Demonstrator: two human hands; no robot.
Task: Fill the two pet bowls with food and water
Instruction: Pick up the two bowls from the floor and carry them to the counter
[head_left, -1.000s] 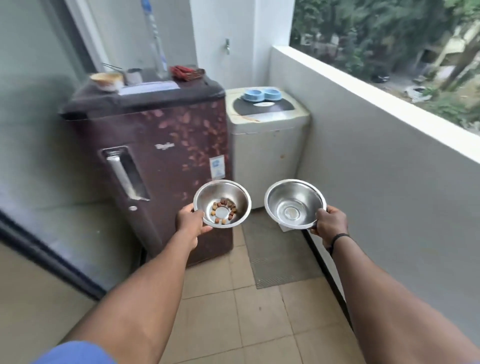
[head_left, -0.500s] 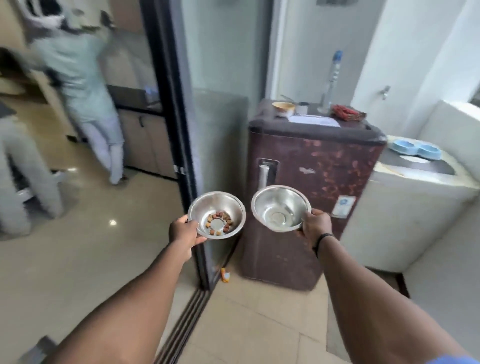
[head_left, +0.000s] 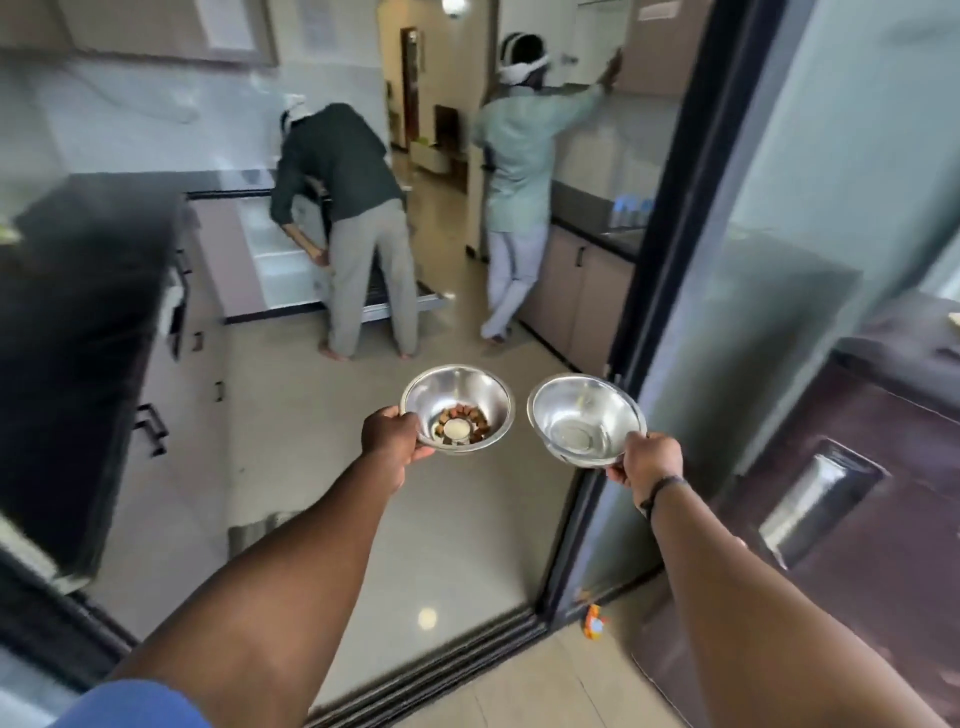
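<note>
Left hand (head_left: 390, 436) grips the near rim of the left steel bowl (head_left: 457, 408), fingers curled under, thumb on the rim. Brown kibble (head_left: 465, 422) lies in its bottom. Right hand (head_left: 650, 462) pinches the near rim of the right steel bowl (head_left: 586, 420), which holds clear water. Bowls are level, side by side, apart. Beyond: sliding door frame (head_left: 660, 260), two persons standing at kitchen counters.

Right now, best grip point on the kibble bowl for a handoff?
Pinch the kibble bowl at its free right rim, from the right: the rim flares outward, and the left hand already holds the left edge. Keep it level.
</note>
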